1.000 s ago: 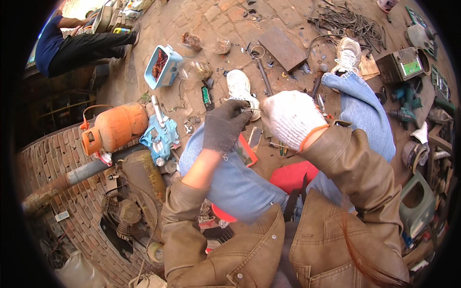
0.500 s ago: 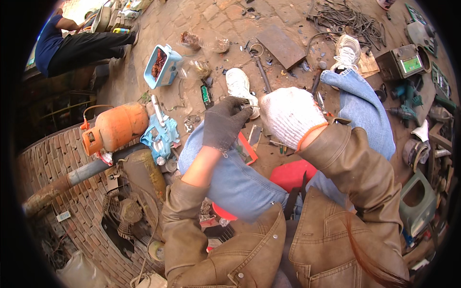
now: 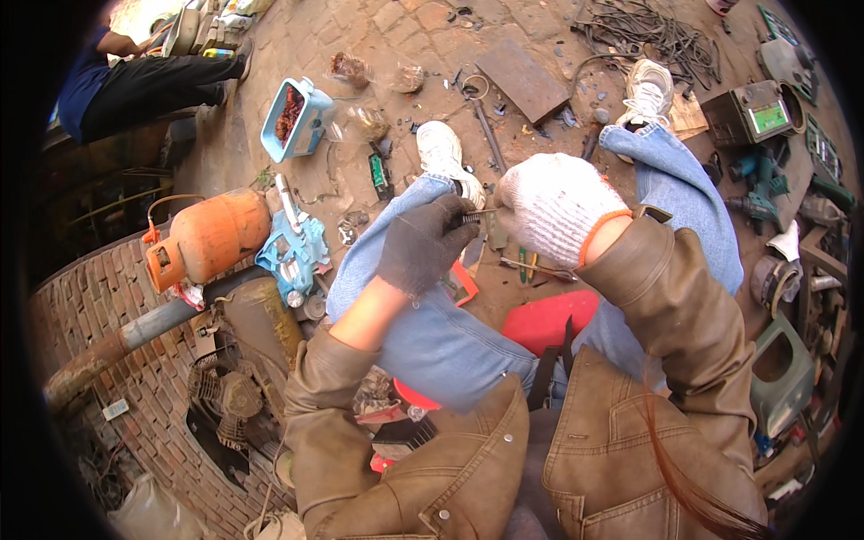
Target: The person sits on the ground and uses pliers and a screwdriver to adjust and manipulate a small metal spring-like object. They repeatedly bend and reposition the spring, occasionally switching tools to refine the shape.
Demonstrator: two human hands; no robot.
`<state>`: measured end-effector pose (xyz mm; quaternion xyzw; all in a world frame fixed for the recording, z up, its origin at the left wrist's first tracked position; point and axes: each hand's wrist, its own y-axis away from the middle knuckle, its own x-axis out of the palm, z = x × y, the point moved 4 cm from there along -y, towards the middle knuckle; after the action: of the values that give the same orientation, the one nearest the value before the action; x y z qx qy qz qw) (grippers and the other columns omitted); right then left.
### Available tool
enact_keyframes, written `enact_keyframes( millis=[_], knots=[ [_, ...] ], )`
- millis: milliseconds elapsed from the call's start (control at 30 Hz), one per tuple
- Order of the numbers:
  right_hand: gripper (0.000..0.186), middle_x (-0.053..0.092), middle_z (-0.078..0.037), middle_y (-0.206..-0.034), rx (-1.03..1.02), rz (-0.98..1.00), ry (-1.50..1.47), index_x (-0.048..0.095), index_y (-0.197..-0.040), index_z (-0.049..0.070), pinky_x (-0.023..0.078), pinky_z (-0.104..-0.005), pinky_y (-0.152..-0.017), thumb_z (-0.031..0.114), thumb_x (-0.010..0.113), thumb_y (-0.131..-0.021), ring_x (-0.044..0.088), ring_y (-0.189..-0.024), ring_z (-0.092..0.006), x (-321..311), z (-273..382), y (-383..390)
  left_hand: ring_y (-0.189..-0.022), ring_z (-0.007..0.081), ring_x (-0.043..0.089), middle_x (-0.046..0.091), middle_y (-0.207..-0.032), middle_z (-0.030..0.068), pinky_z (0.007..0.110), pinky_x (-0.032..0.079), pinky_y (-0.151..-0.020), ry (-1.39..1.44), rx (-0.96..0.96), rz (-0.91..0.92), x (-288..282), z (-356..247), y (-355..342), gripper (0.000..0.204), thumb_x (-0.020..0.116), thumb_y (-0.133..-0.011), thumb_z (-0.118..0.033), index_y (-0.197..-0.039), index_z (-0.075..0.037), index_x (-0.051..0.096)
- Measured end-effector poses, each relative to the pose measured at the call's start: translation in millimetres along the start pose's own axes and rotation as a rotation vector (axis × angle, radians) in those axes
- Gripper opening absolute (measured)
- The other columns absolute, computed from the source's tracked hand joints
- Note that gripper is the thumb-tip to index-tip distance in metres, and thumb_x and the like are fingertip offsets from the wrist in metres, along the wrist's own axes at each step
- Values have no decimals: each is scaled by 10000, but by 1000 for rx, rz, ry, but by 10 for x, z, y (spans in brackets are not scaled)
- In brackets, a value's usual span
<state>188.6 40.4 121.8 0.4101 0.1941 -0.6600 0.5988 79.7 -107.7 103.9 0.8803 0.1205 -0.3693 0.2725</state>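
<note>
My left hand (image 3: 421, 241), in a dark grey glove, pinches a small dark ribbed piece (image 3: 472, 217) that looks like a spring or a screw thread. A thin rod-like end of it runs right to my right hand (image 3: 560, 209), which wears a white knitted glove with an orange cuff. The right fingers are closed around that end and partly hidden by the glove. Both hands are held above the ground between my knees. Below them lie pliers with green handles (image 3: 523, 265) and a red frame-like piece (image 3: 463, 286).
An orange gas cylinder (image 3: 220, 236) and a blue plastic bag (image 3: 295, 261) lie left. Ahead are a light blue tub (image 3: 315, 117), a flat metal plate (image 3: 524, 79) and tangled cable (image 3: 648, 40). A green drill (image 3: 765, 193) lies right. Another person (image 3: 135, 90) sits far left.
My hands have come slightly lower and a little farther apart. More of the thin piece now shows between them.
</note>
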Motion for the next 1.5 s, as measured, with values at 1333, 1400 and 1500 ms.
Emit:
enact_keyframes(
  millis=[1333,1400,1500],
  knots=[
    [331,683,-35,-862,255,117,-1244,674,-1076,-2,479,-233,-625,281,655,-903,604,-748,-67,-165,-2,68,-918,143,686,695,-1039,111,257,573,-773,1152,-69,-17,-338,-539,195,352,673,-903,-20,-1232,53,576],
    [309,690,-50,-904,190,76,-1236,676,-1073,-10,503,-253,-731,246,655,-901,615,-838,-79,-198,28,62,-933,152,682,692,-1048,113,262,568,-790,1168,-84,-78,-306,-527,195,352,672,-903,-17,-1233,53,572],
    [199,661,-47,-791,166,25,-1305,670,-1043,-1,416,-194,-496,156,643,-924,634,-620,-85,-228,60,74,-923,152,677,695,-1036,106,262,558,-788,1100,-58,-152,-278,-488,208,343,670,-899,-6,-1225,46,579]
  ],
)
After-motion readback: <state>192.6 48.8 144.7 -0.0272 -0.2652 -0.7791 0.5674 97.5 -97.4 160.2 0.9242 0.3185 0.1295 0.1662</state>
